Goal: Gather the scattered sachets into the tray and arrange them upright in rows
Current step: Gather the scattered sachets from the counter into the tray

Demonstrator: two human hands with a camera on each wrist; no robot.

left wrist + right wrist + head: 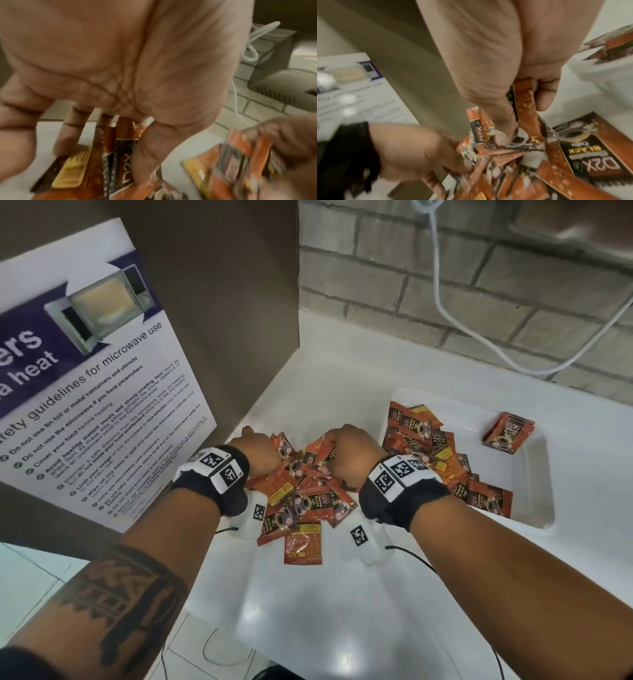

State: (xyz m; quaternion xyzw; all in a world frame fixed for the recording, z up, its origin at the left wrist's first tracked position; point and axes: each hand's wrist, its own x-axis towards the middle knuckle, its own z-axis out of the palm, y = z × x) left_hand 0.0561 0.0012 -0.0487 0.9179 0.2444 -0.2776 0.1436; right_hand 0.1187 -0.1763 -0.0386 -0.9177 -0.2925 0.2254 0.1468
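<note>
Both of our hands work the loose heap of orange-and-brown foil coffee sachets (301,494) on the white countertop (325,611), just left of the shallow white plastic tray (534,501). Our left hand (258,451) has its fingers (70,132) curled round a few sachets stood on edge; our right hand (352,451) pinches a small bundle between thumb and curled fingers (544,94). A jumble of sachets already lies flat along the tray's left side, and a small neat stack (509,433) sits at its far right, well apart from them.

The step, as we judge it, is gathering, and it goes best if we square each handful against the countertop so the edges line up before lifting. A firm grip low on the bundle should stop the slick foil fanning out. Carrying small bundles over the tray rim, rather than sweeping, would leave fewer sachets lying flat to be righted later. The microwave safety poster (89,392) stands close on the left.
</note>
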